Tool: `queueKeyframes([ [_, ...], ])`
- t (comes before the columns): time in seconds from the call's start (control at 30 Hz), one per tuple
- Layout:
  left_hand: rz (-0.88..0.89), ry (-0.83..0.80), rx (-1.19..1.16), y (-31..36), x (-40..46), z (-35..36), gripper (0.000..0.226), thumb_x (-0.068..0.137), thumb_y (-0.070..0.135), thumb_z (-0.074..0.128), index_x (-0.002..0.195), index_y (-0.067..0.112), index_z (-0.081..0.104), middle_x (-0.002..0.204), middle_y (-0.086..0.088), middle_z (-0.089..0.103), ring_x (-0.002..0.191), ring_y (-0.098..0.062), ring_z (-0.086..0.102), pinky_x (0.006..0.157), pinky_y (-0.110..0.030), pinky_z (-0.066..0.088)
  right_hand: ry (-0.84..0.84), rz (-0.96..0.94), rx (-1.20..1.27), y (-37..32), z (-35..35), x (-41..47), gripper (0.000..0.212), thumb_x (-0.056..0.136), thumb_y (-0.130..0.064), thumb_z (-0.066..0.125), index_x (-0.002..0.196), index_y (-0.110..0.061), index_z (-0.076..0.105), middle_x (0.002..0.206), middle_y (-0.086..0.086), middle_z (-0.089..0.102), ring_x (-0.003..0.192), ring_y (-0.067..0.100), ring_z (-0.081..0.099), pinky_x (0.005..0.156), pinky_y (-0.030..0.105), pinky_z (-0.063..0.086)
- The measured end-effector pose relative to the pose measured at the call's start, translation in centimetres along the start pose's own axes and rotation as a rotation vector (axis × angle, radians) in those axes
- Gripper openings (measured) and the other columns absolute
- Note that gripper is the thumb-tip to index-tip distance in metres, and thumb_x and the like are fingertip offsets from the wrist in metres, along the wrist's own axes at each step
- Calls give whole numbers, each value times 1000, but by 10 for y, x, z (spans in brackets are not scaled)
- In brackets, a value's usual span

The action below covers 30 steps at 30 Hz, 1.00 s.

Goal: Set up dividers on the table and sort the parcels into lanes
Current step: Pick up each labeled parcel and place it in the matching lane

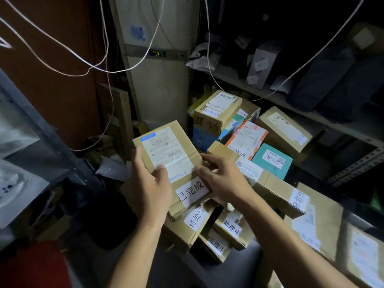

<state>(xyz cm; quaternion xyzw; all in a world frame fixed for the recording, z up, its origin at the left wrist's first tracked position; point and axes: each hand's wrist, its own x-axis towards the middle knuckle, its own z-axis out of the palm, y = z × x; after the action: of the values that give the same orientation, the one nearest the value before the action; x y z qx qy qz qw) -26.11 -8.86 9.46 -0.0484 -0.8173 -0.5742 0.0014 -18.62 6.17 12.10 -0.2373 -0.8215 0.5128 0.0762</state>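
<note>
Held parcel (174,161): brown cardboard box, white shipping label and a white tag reading 已完成 on top; tilted, left-hand fingers (138,161) along its left edge, right-hand fingers (209,161) at its right edge.
Parcel pile (245,146): brown, teal, orange and blue boxes, several tagged 待处理 or 处理中; beyond and below the right-hand fingers.
</note>
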Motion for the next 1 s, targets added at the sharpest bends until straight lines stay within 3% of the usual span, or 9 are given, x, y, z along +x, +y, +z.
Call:
queueKeyframes([
  [0.07,9,-31,-44,14,-3,8,66,93,22,57,145,45,24,136,4,57,116,-19,60,94,-48,53,31,-3,95,1,-15,-11,32,94,-32,62,126,-29,65,102,-8,72,85,8,73,75,36,63],
  [0.2,50,-166,-197,47,-21,36,65,95,9,56,150,31,29,143,4,50,122,-5,53,104,-37,47,104,29,385,16,-52,-40,14,92,-33,66,104,-40,68,101,-4,73,90,14,74,76,37,62],
  [0.27,102,-226,-214,61,-35,54,64,94,9,57,149,28,32,142,6,51,120,0,51,104,-32,44,182,38,445,29,-73,-59,15,91,-35,68,106,-36,66,106,-3,73,92,14,74,72,34,62],
  [0.37,153,-355,-223,79,-64,87,64,91,10,60,148,30,35,134,13,55,118,-2,55,103,-39,47,329,42,465,54,-106,-92,19,89,-33,68,107,-28,65,107,-2,75,94,14,73,78,35,61],
  [0.5,197,-594,-254,102,-117,136,61,93,12,59,146,35,38,125,22,59,111,11,57,94,-29,52,549,74,515,91,-148,-148,24,82,-37,69,105,-28,67,101,-4,76,94,12,73,73,28,59],
  [0.7,180,-886,-179,104,-208,197,62,94,22,60,148,36,33,130,10,61,112,-7,62,91,-40,56,787,203,598,148,-195,-237,13,91,-28,68,104,-30,68,98,-7,75,85,13,74,56,24,56],
  [0.77,149,-952,-128,98,-239,208,64,93,29,62,148,39,31,133,13,58,113,-6,60,93,-40,54,863,234,617,167,-204,-261,14,94,-23,65,107,-26,67,98,-5,76,84,12,74,57,22,55],
  [0.87,79,-1089,-119,84,-280,220,53,92,33,64,138,44,38,119,22,61,97,8,64,78,-21,57,977,266,616,193,-214,-292,13,95,-20,64,106,-27,67,97,-10,76,85,8,73,61,17,54],
  [1.0,21,-1243,-56,64,-326,233,34,93,34,63,122,48,52,115,18,68,99,3,66,84,-26,58,1021,345,617,226,-217,-329,20,96,-21,62,115,-24,66,104,-11,75,95,8,72,68,21,57],
])
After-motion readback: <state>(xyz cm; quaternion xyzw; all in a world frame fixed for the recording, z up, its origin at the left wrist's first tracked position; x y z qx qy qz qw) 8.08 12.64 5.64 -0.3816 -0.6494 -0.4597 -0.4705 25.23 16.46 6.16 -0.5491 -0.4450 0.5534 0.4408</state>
